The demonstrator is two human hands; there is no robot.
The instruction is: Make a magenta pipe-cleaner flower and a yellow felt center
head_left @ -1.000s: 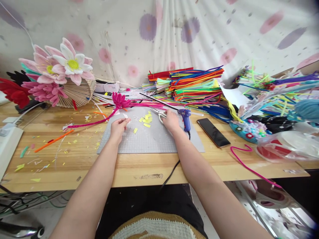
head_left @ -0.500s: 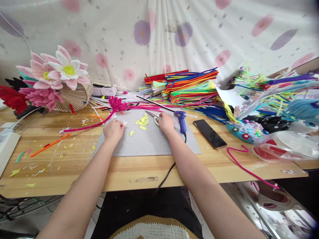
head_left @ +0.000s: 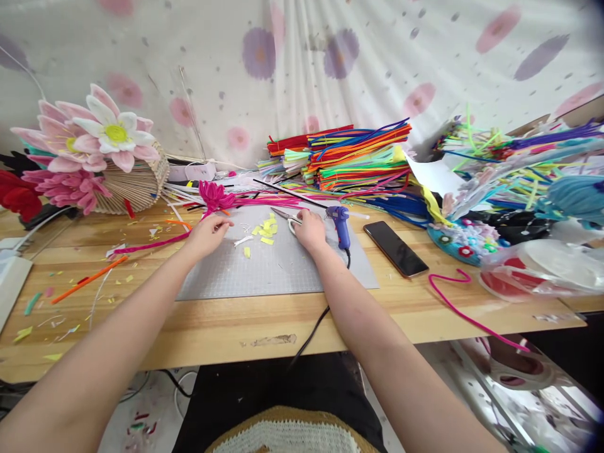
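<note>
My left hand (head_left: pixel 210 234) hovers at the left part of the grey cutting mat (head_left: pixel 283 277), just below a magenta pipe-cleaner flower (head_left: pixel 217 196); its fingers are apart and hold nothing. A magenta stem (head_left: pixel 151 244) runs left from behind this hand. My right hand (head_left: pixel 309 229) is closed on the scissors (head_left: pixel 285 215), whose blades point up and left over the mat. Between the hands lie yellow scraps (head_left: pixel 267 229) and a few white bits (head_left: pixel 243 241).
A purple glue gun (head_left: pixel 340 226) lies right of my right hand, its black cord crossing the table edge. Further right are a phone (head_left: pixel 395 248) and a magenta pipe cleaner (head_left: pixel 457 305). Bundles of pipe cleaners (head_left: pixel 358 154) line the back; a flower basket (head_left: pixel 136 182) stands left.
My left hand has let go of the white bits, which now lie on the mat, and has moved up and left towards the magenta flower. My right hand keeps the scissors. The view has shifted slightly.
</note>
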